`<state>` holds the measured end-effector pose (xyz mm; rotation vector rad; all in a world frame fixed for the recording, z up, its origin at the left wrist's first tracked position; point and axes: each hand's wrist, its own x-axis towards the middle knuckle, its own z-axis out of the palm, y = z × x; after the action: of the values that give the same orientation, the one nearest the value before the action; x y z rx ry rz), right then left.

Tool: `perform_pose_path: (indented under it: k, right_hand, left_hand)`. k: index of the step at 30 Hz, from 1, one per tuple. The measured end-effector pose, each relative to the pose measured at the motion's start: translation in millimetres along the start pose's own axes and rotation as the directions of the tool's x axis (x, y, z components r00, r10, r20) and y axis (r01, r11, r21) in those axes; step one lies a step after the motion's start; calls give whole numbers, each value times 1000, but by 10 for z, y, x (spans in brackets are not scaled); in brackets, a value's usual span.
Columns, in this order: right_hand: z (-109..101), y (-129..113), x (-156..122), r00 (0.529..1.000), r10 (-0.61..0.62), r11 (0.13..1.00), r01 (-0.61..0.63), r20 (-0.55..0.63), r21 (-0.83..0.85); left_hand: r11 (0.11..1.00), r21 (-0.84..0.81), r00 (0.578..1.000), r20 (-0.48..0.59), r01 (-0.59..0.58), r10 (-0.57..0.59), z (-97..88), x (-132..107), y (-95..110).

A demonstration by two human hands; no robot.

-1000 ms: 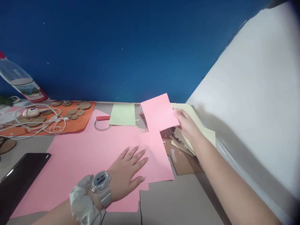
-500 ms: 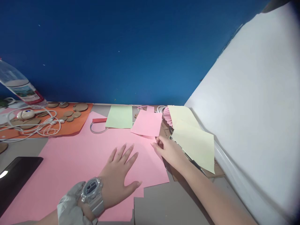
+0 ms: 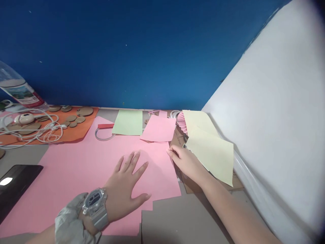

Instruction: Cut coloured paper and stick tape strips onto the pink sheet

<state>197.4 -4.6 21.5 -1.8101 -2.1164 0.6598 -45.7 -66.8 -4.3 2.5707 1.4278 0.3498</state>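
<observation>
My left hand [image 3: 124, 189] lies flat on the large pink paper [image 3: 83, 176], fingers spread. A clear digital watch [image 3: 95, 203] and a pale scrunchie [image 3: 71, 220] are on that wrist. At the paper's upper right edge, my right hand [image 3: 187, 163] is closed, thumb and curled fingers pinching the sheet's border. Just beyond lies a small pink square [image 3: 160, 128], with a light green sheet [image 3: 129, 122] to its left. Pale yellow sheets [image 3: 212, 154] lie to the right of my right hand, over cardboard [image 3: 189, 184].
A black phone [image 3: 19, 183] lies at the left. Behind it, cardboard discs [image 3: 71, 118] and tangled white earphones [image 3: 48, 134] rest on orange paper [image 3: 76, 134], near a plastic bottle [image 3: 22, 91]. A grey loop with a red tab [image 3: 105, 126] sits farther in. A blue wall [image 3: 152, 57] and white wall [image 3: 274, 112] enclose the table.
The right hand's fingers have shifted slightly along the pink sheet's edge and curl more tightly. My left hand stays flat on the paper. The whole view has moved a little.
</observation>
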Motion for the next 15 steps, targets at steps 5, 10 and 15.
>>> perform_pose_path:
  k: [5,10,15]
  right_hand:
    - [-22,21,-4,1000,-15,996,14,14,86]
    - [-11,12,-30,989,-128,944,144,-72,296]
    - [5,-24,-48,989,-123,867,146,-79,476]
  left_hand:
    - [937,-309,973,-109,163,-205,-59,67,-225]
    - [697,-675,839,-214,243,-500,-124,196,-389]
    - [482,-838,865,-23,257,-501,-222,216,-376]
